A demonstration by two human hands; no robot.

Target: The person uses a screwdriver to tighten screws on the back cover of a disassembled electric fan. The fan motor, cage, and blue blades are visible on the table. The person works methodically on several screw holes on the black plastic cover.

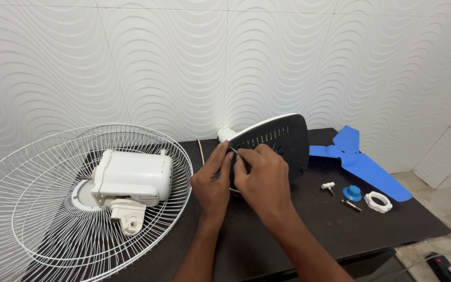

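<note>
Under the left hand (212, 180) and the right hand (264, 177) lies a black slotted cover (283, 138) with white edge. To the left of the hands, the wire guard (37, 209) and motor housing (131, 175) are white. To the right, the fan blade (361, 159) and a small cap (352, 192) are blue, the ring nut (378, 201) white. The table (267, 235) is dark brown. The wall (184, 62) behind is white with wavy pattern.

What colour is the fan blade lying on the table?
The fan blade is bright blue, clearest in the head view.
</note>
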